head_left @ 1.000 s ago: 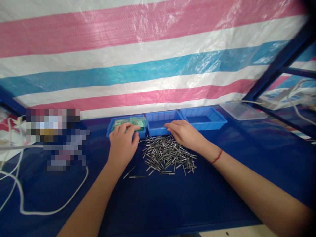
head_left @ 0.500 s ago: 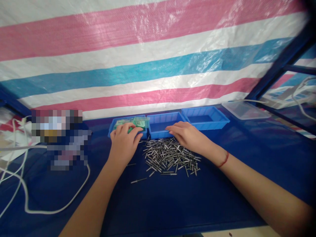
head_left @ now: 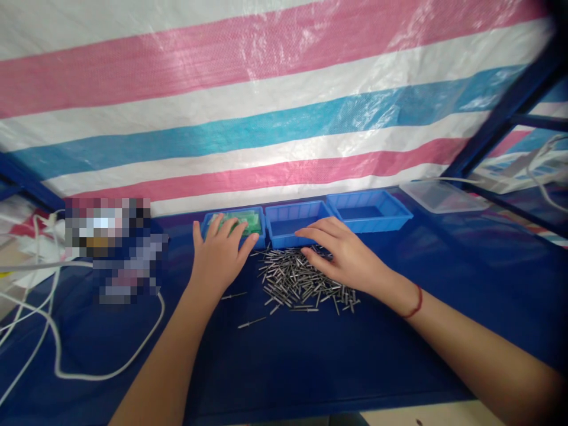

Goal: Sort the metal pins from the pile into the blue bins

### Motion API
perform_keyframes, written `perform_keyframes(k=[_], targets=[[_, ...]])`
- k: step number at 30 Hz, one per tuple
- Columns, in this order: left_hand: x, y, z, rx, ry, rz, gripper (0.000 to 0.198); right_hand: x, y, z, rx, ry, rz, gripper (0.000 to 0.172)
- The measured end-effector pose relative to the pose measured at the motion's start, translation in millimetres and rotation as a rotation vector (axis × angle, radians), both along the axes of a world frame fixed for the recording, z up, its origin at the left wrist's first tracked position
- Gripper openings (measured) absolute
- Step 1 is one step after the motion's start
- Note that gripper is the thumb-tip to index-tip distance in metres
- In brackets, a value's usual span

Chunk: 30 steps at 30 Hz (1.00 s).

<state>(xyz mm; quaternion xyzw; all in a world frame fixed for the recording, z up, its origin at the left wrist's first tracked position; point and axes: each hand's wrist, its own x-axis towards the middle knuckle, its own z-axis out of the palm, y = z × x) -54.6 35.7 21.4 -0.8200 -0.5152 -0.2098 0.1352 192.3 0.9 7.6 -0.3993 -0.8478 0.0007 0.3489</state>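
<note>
Fingers spread, my left hand (head_left: 218,255) is over the front of the left blue bin (head_left: 261,241), holding nothing. Green plastic packets (head_left: 252,221) lie inside that bin, partly covered by the fingers. My right hand (head_left: 345,254) is open, with thumb and fingers apart, above the back right of a pile of blind rivets (head_left: 293,284). Its fingertips are close to the front wall of the middle blue bin (head_left: 280,241); whether they touch it I cannot tell. A single rivet (head_left: 251,323) lies apart at the front left of the pile.
A third blue bin (head_left: 377,223) stands at the right of the row, with a clear plastic lid (head_left: 444,197) beyond it. White cables (head_left: 102,377) and blurred-out items (head_left: 128,266) are on the left. A striped plastic sheet (head_left: 266,130) hangs behind the blue table (head_left: 302,367).
My left hand has let go of a green packet, which now lies in the left bin, and its fingers have spread. The right hand's closed fingers have opened over the rivets.
</note>
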Motion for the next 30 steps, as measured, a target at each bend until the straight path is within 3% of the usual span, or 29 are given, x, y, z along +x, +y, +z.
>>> perform_keyframes(k=[2, 6, 12, 17, 20, 24, 30], targets=[[-3, 1, 1.6, -0.023, -0.010, 0.013, 0.034, 0, 0, -1.5, -0.010, -0.009, 0.000, 0.030], [-8, 7, 1.5, -0.092, -0.035, -0.085, 0.034, 1, -1, -0.8, -0.028, -0.027, 0.006, 0.028], [-4, -3, 13.4, 0.018, -0.101, -0.176, 0.026, -3, -9, 5.7, -0.076, -0.084, 0.138, 0.017], [-2, -25, 34.8, -0.317, -0.106, -0.368, 0.013, -20, -29, 5.7, -0.138, -0.192, 0.297, 0.030], [0, -31, 38.6, -0.346, -0.149, -0.354, 0.012, -40, -41, 1.4, -0.111, -0.253, 0.366, 0.040], [6, -29, 32.0, -0.379, -0.150, -0.322, 0.015, -64, -50, -9.5, -0.059, -0.297, 0.404, 0.040], [3, -33, 33.4, -0.481, -0.061, -0.305, 0.020, -63, -47, -19.8, -0.052, -0.327, 0.337, 0.031]])
